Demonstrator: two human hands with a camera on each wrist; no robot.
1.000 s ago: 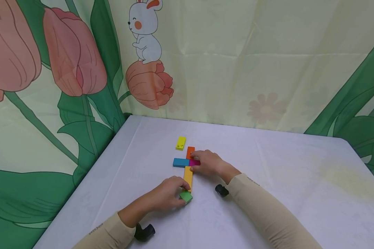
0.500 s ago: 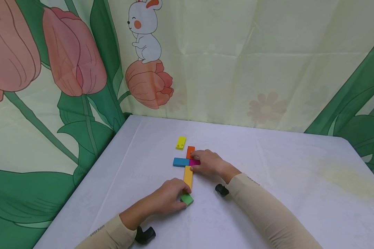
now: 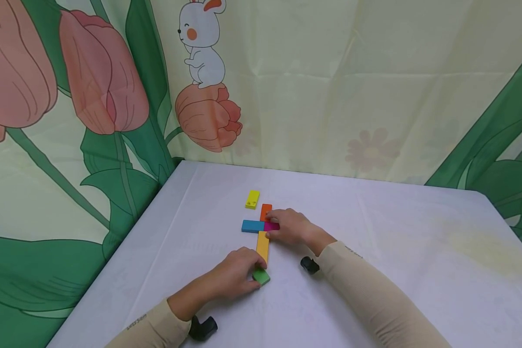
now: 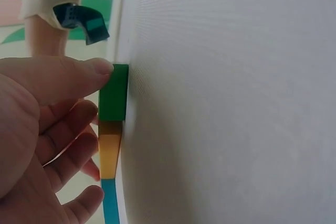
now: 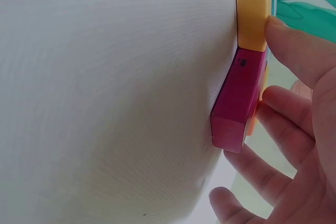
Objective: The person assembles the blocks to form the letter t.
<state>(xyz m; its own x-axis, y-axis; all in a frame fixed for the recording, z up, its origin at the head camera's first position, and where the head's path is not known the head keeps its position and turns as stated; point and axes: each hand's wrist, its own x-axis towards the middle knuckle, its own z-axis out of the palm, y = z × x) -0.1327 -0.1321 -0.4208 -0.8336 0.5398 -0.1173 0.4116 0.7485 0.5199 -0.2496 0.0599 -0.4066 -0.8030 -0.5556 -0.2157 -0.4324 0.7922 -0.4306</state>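
My left hand [image 3: 235,273] pinches a green block [image 3: 261,276] between thumb and fingers at the near end of a row of flat blocks. In the left wrist view, the green block [image 4: 114,93] adjoins the yellow-orange block [image 3: 263,245]. My right hand [image 3: 289,227] rests at the far part of the row with relaxed fingers. Its thumb touches the yellow-orange block [image 5: 253,11], and a finger reaches the orange block [image 3: 265,212]. Between them lies a magenta block [image 5: 237,98], partly covered in the head view. A blue block [image 3: 253,226] extends left from the magenta one.
A separate yellow block [image 3: 252,199] lies beyond the row. All the blocks are on a white-covered table [image 3: 374,232]. Black wrist pieces [image 3: 203,328] sit beside both sleeves. A printed curtain [image 3: 309,87] hangs behind.
My left hand has shifted the green block slightly right, toward the end of the yellow-orange block. My right hand stays in place.
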